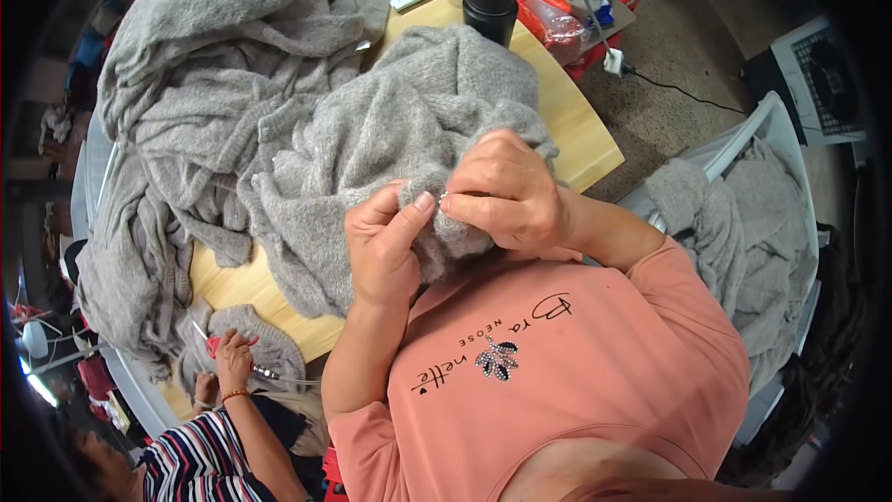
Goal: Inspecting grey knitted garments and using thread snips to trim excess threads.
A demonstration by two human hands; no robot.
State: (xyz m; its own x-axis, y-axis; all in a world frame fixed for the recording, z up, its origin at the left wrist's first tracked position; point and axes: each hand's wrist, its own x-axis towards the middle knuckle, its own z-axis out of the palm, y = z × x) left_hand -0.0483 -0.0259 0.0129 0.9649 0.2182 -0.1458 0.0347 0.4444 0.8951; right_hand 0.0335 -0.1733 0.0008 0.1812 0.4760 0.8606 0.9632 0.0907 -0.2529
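A grey fuzzy knit garment (362, 144) lies bunched up on the wooden table and reaches to my chest. My left hand (386, 246) is closed on a fold of it, thumb on top. Right beside that thumb, the thumb and forefinger of my right hand (506, 193) are pinched together at the knit. A tiny whitish thing (443, 199) shows at those fingertips, too small to name. The right hand's other fingers are curled in, and the knit under both hands is partly hidden.
More grey knitwear (214, 65) is heaped at the left. A black bottle (491, 5) stands at the table's far side. Grey garments fill a plastic bin (790, 158) on the right. At the lower left, a co-worker's hand (232, 361) holds a red-handled tool.
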